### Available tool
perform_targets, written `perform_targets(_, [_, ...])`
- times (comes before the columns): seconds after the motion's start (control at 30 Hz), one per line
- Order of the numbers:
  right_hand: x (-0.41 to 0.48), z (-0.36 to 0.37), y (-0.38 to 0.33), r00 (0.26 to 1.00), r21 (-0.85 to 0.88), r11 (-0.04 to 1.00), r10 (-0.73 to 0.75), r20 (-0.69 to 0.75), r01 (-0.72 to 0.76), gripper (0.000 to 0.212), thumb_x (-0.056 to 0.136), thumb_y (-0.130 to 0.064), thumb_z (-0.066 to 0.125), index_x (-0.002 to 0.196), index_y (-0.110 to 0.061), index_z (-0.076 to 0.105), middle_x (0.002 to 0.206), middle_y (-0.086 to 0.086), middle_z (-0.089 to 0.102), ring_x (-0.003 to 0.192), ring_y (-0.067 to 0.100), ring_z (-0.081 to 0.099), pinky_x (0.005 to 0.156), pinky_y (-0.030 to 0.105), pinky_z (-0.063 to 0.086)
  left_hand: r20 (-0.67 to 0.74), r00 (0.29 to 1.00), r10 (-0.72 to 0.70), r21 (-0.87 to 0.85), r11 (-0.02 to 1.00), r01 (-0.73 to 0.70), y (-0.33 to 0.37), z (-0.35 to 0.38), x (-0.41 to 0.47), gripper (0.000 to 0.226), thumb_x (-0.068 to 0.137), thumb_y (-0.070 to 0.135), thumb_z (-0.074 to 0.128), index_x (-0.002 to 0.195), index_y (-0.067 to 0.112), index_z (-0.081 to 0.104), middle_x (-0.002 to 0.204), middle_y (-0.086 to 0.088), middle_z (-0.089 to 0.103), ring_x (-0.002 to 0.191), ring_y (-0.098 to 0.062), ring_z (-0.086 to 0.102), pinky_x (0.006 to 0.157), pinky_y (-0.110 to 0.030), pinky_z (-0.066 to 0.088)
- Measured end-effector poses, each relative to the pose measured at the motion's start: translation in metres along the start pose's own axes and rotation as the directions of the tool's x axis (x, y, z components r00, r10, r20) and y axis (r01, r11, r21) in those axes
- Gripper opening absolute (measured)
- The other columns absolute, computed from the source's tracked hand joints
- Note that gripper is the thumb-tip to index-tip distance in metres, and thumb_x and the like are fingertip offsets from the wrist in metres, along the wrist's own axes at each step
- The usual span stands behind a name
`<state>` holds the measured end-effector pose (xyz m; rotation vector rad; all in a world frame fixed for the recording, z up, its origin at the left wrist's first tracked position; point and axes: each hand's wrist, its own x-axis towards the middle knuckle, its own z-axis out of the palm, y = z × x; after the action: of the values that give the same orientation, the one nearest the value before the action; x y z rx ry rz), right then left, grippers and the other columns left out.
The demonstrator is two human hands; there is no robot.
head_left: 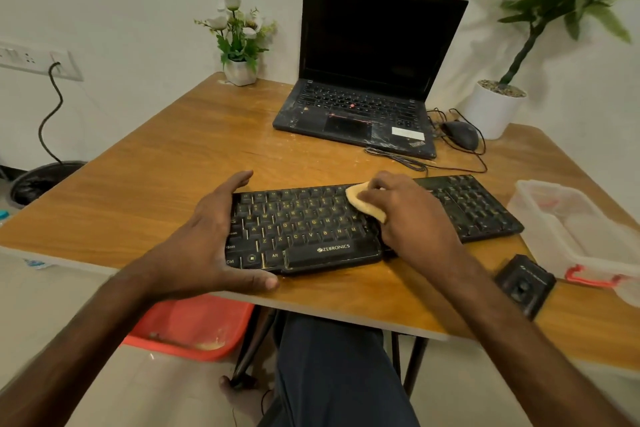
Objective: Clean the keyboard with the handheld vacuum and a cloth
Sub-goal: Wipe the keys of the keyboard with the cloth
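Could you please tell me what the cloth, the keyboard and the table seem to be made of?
The cloth looks like soft, matte yellow fabric, perhaps microfibre: it bunches under the right hand. The keyboard seems matte black plastic, with printed yellow legends. The table shows orange-brown wood grain with slight sheen, likely laminate or veneer.

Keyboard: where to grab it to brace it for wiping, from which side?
Its left end, from the left. The keyboard lies flat and thin, so span its width: thumb on the near edge, fingers over the far edge, as the left hand does. The right hand holds the cloth on the middle keys, so the middle is taken.
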<state>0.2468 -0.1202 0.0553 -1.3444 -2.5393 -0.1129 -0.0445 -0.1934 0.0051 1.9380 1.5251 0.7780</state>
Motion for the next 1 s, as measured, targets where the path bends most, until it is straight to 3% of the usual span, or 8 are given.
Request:
perform_targets(0.1, [-0.015, 0.0, -0.007, 0.976, 0.137, 0.966, -0.214, -0.049, 0.219, 0.038, 0.084, -0.015, 0.069, 0.122, -0.02, 0.068, 0.119, -0.001, 0.062, 0.111, 0.017, 0.054, 0.089, 0.036, 0.05, -0.008, 1.0, -0.011, 0.018, 1.0, 0.011, -0.001, -0.001, -0.001, 0.138, 0.042, 0.079, 0.085, 0.149, 0.054, 0.003, 0.149, 0.016, 0.024, 0.138, -0.006, 0.034, 0.117, -0.037, 0.035])
perform_targets(0.23, [-0.017, 0.003, 0.003, 0.957, -0.081, 0.955, -0.288, -0.024, 0.285, 0.046, 0.073, -0.014, 0.077, 0.117, -0.02, 0.07, 0.112, 0.004, 0.064, 0.1, 0.02, 0.058, 0.065, 0.028, 0.053, -0.003, 1.0, -0.008, -0.018, 1.0, 0.008, -0.003, 0.0, 0.0, 0.131, 0.042, 0.077, 0.087, 0.144, 0.056, 0.009, 0.145, 0.017, 0.032, 0.133, -0.003, 0.041, 0.114, -0.038, 0.041])
perform_targets(0.43, [0.001, 0.001, 0.02, 0.998, -0.026, 0.999, -0.037, -0.041, 0.036, 0.044, 0.088, -0.008, 0.065, 0.131, -0.019, 0.062, 0.126, 0.001, 0.056, 0.117, 0.018, 0.048, 0.101, 0.033, 0.042, -0.005, 1.0, 0.0, -0.039, 0.999, 0.0, -0.003, 0.0, -0.002, 0.128, 0.043, 0.075, 0.088, 0.142, 0.056, 0.01, 0.143, 0.02, 0.034, 0.133, -0.001, 0.041, 0.114, -0.038, 0.041])
perform_targets(0.5, [-0.012, 0.002, 0.002, 0.986, 0.04, 0.985, -0.166, -0.037, 0.167, 0.042, 0.082, -0.007, 0.07, 0.123, -0.015, 0.067, 0.119, 0.003, 0.06, 0.111, 0.021, 0.054, 0.096, 0.04, 0.049, -0.003, 1.0, -0.005, -0.026, 1.0, 0.005, -0.003, -0.001, -0.002, 0.128, 0.043, 0.077, 0.087, 0.142, 0.056, 0.01, 0.143, 0.021, 0.033, 0.131, 0.002, 0.041, 0.112, -0.033, 0.041])
perform_targets(0.67, [-0.026, -0.003, -0.006, 0.939, -0.02, 0.939, -0.344, -0.006, 0.344, 0.04, 0.072, -0.016, 0.071, 0.112, -0.02, 0.072, 0.107, 0.002, 0.066, 0.095, 0.018, 0.062, 0.062, 0.023, 0.051, -0.008, 1.0, -0.012, -0.016, 1.0, 0.012, -0.001, 0.0, -0.002, 0.127, 0.041, 0.077, 0.086, 0.143, 0.05, 0.013, 0.137, 0.031, 0.032, 0.123, 0.017, 0.04, 0.101, -0.016, 0.04])
perform_targets(0.83, [0.002, -0.001, 0.014, 0.991, -0.117, 0.987, -0.118, -0.058, 0.11, 0.047, 0.085, -0.011, 0.073, 0.129, -0.023, 0.063, 0.122, 0.001, 0.057, 0.11, 0.019, 0.051, 0.077, 0.03, 0.051, -0.006, 1.0, -0.014, -0.051, 0.999, 0.014, 0.003, -0.001, -0.002, 0.125, 0.041, 0.074, 0.087, 0.14, 0.052, 0.015, 0.136, 0.031, 0.035, 0.121, 0.016, 0.043, 0.101, -0.018, 0.041])
perform_targets(0.93, [-0.007, 0.004, -0.004, 0.984, -0.038, 0.985, -0.172, -0.039, 0.171, 0.044, 0.084, -0.014, 0.069, 0.127, -0.018, 0.064, 0.122, 0.003, 0.059, 0.112, 0.021, 0.054, 0.089, 0.036, 0.053, -0.001, 1.0, -0.016, -0.048, 0.999, 0.016, 0.003, -0.001, -0.003, 0.125, 0.042, 0.073, 0.087, 0.141, 0.051, 0.015, 0.136, 0.03, 0.036, 0.12, 0.015, 0.044, 0.1, -0.018, 0.043])
perform_targets(1.0, [-0.023, 0.005, -0.02, 0.954, 0.015, 0.956, -0.291, -0.075, 0.292, 0.039, 0.076, -0.016, 0.067, 0.114, -0.014, 0.071, 0.109, 0.004, 0.065, 0.1, 0.021, 0.061, 0.073, 0.032, 0.057, -0.001, 1.0, -0.013, -0.046, 0.999, 0.013, 0.002, -0.001, -0.003, 0.126, 0.042, 0.074, 0.087, 0.142, 0.049, 0.015, 0.136, 0.03, 0.035, 0.121, 0.016, 0.043, 0.1, -0.017, 0.043])
